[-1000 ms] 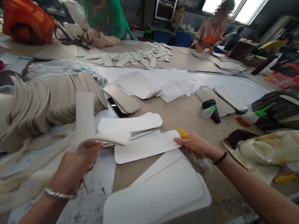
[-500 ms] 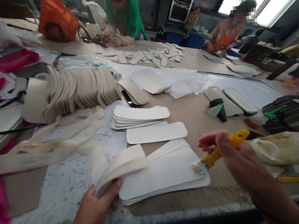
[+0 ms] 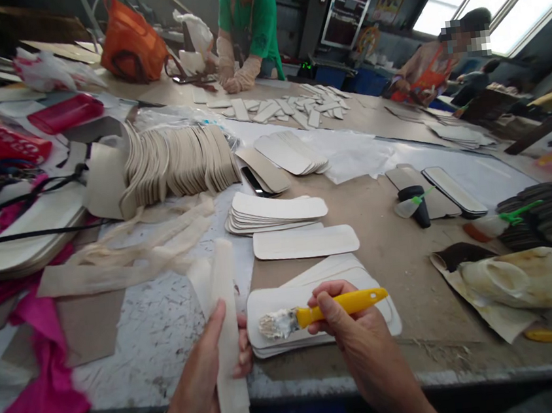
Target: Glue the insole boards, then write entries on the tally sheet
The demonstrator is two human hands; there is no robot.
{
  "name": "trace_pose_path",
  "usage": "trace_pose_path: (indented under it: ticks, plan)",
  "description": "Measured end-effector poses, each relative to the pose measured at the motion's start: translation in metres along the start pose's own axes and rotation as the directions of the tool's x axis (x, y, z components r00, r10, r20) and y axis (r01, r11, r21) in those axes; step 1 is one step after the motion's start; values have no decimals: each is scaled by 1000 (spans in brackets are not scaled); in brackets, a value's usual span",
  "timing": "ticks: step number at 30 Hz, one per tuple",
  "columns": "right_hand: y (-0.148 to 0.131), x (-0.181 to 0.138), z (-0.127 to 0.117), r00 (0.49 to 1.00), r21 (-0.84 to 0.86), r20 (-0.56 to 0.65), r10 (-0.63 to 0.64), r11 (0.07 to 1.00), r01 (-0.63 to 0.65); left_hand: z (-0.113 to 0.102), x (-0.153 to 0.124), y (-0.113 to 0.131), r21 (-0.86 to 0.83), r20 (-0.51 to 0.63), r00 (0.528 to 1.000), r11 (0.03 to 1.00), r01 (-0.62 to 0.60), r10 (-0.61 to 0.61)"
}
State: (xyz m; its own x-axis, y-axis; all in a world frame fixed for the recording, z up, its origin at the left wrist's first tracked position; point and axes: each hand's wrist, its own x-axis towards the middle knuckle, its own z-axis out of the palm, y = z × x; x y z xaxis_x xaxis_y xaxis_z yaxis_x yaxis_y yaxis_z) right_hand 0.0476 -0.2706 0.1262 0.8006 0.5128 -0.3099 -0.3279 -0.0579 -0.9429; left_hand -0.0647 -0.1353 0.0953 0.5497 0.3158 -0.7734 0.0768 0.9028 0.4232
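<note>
My left hand (image 3: 210, 378) is closed on a pale insole strip (image 3: 226, 323) that stands upright on its edge at the table's front. My right hand (image 3: 356, 336) grips a yellow-handled brush (image 3: 326, 309), bristles pointing left toward the strip. Under the brush lies a flat stack of white insole pieces (image 3: 290, 340). One single white piece (image 3: 305, 243) lies just beyond, and a small stack (image 3: 276, 211) behind that.
A fanned row of beige insoles (image 3: 172, 161) sits at the left, with a phone (image 3: 255, 182) near it. Squeeze bottles (image 3: 411, 204), dark soles (image 3: 537, 205) and a glue-stained bag (image 3: 525, 279) are at the right. Two people work at the far side of the table (image 3: 389, 247).
My left hand has turned the strip from bent flat to upright. My right hand has brought the brush down and left, over the near stack. The view has shifted right.
</note>
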Motion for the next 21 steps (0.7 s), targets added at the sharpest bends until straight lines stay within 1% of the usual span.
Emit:
trace_pose_path:
  ticks: [1,3,5,6,8,10,13,16,18,21]
  plan:
    - [1,-1,1,1000,-24,-3,-1,1000,1,0,-1,-1,42,10,1000,999,-30,29]
    - [1,-3,3,1000,-73,-18,-14,997,12,-1,-1,-2,193,5,989,970,-148,150]
    - [2,-5,5,999,-115,-38,-26,993,22,-5,1,-4,387,-30,961,890,-243,276]
    - [2,-6,6,998,-128,-49,-31,991,25,-8,3,-5,479,-50,943,837,-265,328]
    - [1,-7,8,997,-134,-66,-45,990,35,-15,7,-6,633,-66,917,727,-267,394]
    - [2,-8,10,995,-130,-81,-66,990,55,-21,10,-6,728,-41,902,631,-267,429]
    - [6,-9,15,989,-138,-102,-103,986,88,-24,12,-7,773,-1,870,552,-312,494]
    - [11,-9,16,977,-228,-134,-167,964,134,-24,12,-8,783,-2,846,527,-330,533]
    - [14,-9,12,949,-352,-155,-276,913,208,-24,11,-9,787,-17,849,531,-315,529]
    - [13,-8,-2,880,-542,-174,-443,789,289,-23,8,-9,807,-49,855,525,-271,516]
